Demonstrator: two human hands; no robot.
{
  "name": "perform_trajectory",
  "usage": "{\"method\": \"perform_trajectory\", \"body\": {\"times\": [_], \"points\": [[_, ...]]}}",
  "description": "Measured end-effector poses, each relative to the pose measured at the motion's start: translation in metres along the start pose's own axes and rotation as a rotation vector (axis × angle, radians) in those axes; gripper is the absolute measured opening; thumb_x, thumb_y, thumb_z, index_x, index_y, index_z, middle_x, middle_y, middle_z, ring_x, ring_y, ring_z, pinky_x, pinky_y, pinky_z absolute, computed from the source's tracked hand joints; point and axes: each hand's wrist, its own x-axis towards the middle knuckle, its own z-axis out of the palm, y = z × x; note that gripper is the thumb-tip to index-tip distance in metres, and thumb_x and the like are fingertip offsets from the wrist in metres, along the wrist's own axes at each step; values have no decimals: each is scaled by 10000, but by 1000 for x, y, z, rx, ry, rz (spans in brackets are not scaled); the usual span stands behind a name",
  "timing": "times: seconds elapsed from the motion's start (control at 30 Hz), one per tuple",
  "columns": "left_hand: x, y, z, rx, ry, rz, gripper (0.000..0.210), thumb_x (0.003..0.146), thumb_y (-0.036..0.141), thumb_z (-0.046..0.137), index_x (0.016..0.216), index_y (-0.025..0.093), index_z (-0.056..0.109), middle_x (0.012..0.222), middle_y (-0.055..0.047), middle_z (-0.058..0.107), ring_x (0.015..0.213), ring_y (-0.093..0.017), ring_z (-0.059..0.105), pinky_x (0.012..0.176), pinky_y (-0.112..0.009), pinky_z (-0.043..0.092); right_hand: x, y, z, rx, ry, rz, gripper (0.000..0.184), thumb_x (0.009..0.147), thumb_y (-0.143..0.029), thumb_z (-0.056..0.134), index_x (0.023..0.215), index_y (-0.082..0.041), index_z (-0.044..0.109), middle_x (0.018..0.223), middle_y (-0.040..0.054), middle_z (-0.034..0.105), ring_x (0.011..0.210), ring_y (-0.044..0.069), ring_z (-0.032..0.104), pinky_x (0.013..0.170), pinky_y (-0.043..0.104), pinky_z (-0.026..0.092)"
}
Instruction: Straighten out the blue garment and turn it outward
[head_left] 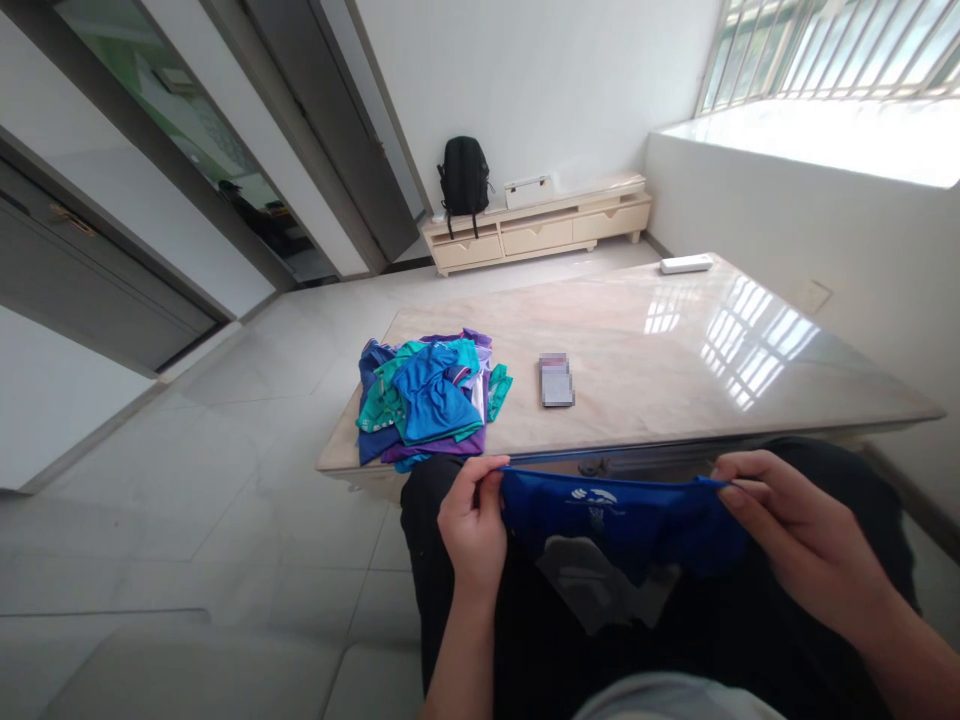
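We held a blue garment (645,510) stretched above our dark-trousered lap (429,525), before the near edge of the counter (600,320). The grip of our left hand (474,512) was clamped on one end of the garment's upper edge, and that of our right hand (796,522) on the other; the cloth hung below. On the counter we noted a heap of blue, green and purple clothes (439,400) at left, with a pixelated rectangular object (556,380) to its right. Beyond, a black backpack (464,176) stood on a low cabinet (536,240).

Hands (474,520) hold blue fabric (645,515); clothes (436,400) lie heaped beyond.
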Motion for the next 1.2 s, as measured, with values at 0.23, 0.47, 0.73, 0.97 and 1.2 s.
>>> {"method": "perform_trajectory", "body": {"times": [0.23,0.47,0.73,0.97,1.2], "points": [[-9,-3,8,-457,-128,-12,127,996,281,600,998,214,709,915,-35,659,872,-166,621,785,-274,508,-4,-10,11,603,-71,358,350,824,-490,788,1000,-262,590,669,-34,534,561,98,436,501,188,377],[-6,12,32,-1011,-156,-230,121,969,345,652,936,230,639,765,10,512,809,-145,534,755,-257,450,-20,-9,25,815,-440,407,250,912,-453,700,981,-237,596,833,44,669,860,202,669,790,309,542],[-12,14,43,-1108,-245,-253,94,948,266,681,885,231,622,693,27,510,759,-136,520,755,-253,419,-32,2,38,771,-754,396,155,1048,-383,498,1084,-239,543,982,75,726,1070,260,700,981,468,505],[-14,14,40,-1115,-254,-269,89,954,242,669,887,236,609,691,32,511,755,-136,512,757,-261,412,-27,4,56,849,-853,507,208,983,-379,640,1027,-188,569,1058,92,695,1096,250,688,921,372,516],[-31,14,50,-1185,-486,-235,154,948,318,686,848,226,615,594,30,473,686,-144,510,676,-264,392,-32,7,62,741,-985,394,219,1012,-398,598,1019,-189,533,1076,122,738,1079,218,674,958,355,465]]}}
